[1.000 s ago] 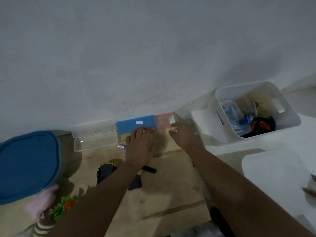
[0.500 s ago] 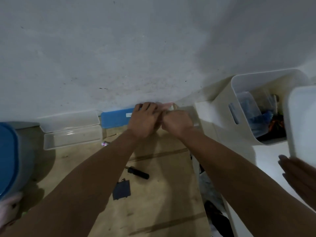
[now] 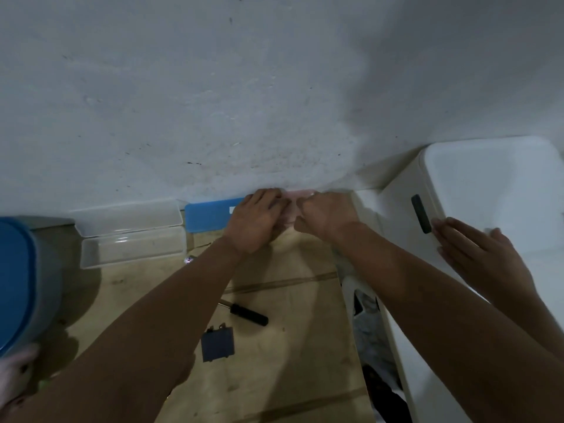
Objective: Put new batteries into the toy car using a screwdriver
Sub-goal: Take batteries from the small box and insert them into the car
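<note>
Head view: we saw both forearms stretched forward to the base of the wall [image 3: 274, 87]. The left hand [image 3: 254, 221] and the right hand [image 3: 328, 213] met over a pale pink box [image 3: 294, 206] standing against the wall, just right of a blue box [image 3: 207, 215]. Both hands had their fingers curled onto the pink box; we could not tell exactly how the fingertips gripped, since the backs of the hands hid them.

The toy car was nowhere we could see. The screwdriver [image 3: 247, 313] lay on the wooden board [image 3: 290, 346] below the hands, black handle to the right, touched by neither hand. Just below it sat a dark flat cover plate [image 3: 218, 344], apart from the screwdriver. A small battery [image 3: 189, 259] showed partly beside the left forearm, near the corner of the clear tray [image 3: 131, 245]. A second clear tray [image 3: 128, 213] leaned behind that one against the wall.

At far left we noted a blue-lidded container [image 3: 18, 282]. At right stood a white bin [image 3: 488, 190] with a dark slot in its side. Another person's hand [image 3: 479, 257] lay flat against the bin's side, fingers straight and together. A pale blurred shape at the lower left corner was too unclear to name.
</note>
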Motion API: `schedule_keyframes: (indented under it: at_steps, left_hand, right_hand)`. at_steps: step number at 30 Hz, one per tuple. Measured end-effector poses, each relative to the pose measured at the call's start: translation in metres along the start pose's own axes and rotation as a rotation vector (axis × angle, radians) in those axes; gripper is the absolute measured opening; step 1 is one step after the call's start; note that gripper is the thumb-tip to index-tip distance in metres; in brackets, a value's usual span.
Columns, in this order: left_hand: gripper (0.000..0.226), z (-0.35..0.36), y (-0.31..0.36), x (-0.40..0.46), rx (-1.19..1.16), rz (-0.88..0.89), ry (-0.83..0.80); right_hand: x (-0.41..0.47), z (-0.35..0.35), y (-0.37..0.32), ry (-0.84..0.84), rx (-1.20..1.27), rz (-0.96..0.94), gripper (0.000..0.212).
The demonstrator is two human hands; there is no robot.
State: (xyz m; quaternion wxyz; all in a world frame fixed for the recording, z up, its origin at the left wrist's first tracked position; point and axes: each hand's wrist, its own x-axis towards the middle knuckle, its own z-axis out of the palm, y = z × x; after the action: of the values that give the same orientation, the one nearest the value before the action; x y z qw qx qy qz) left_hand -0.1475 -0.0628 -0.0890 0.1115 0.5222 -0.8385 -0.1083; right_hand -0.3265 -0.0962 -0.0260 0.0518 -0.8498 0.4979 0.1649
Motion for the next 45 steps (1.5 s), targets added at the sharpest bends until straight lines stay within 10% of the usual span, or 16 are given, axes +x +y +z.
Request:
schedule_keyframes:
  at_steps: [11, 25, 34, 45]
  left_hand:
    - [0.049, -0.022, 0.003, 0.001, -0.185, -0.128, 0.162]
    - [0.039, -0.015, 0.005, 0.009, -0.147, -0.156, 0.252]
    - [0.036, -0.007, 0.002, 0.01, -0.19, -0.196, 0.24]
    - [0.043, 0.026, 0.001, -0.027, 0.078, 0.014, 0.04]
  right_hand:
    - [-0.018, 0.019, 0.018, 0.424, 0.391, 0.182, 0.029]
    - [0.026, 0.065, 0.003, 0.211, 0.15, -0.273, 0.033]
    - [-0.032, 0.056, 0.01, 0.693, 0.361, -0.051, 0.031]
    - [-0.044, 0.087, 0.0, 0.149, 0.173, 0.088, 0.053]
